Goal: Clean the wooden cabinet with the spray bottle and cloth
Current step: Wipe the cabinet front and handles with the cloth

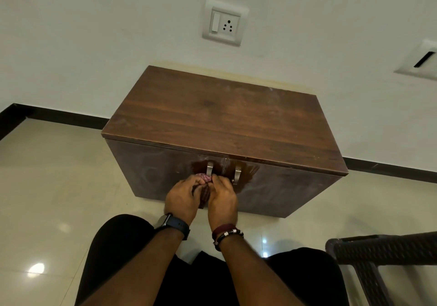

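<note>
Head view: a brown wooden cabinet (222,121) fills the middle of the frame, standing on a pale tiled floor (54,187) against a white wall (94,33). Two metal handles (210,169) sit side by side at the top of its doors, with a wet patch around them. Low in the centre, the left hand (181,199) and right hand (223,199) meet just below the left handle, the fingers (197,180) of both curled and grasping a bunched reddish cloth (205,180) between them. A socket (224,23) sits upper centre; a dark chair (378,253) is at lower right.
</note>
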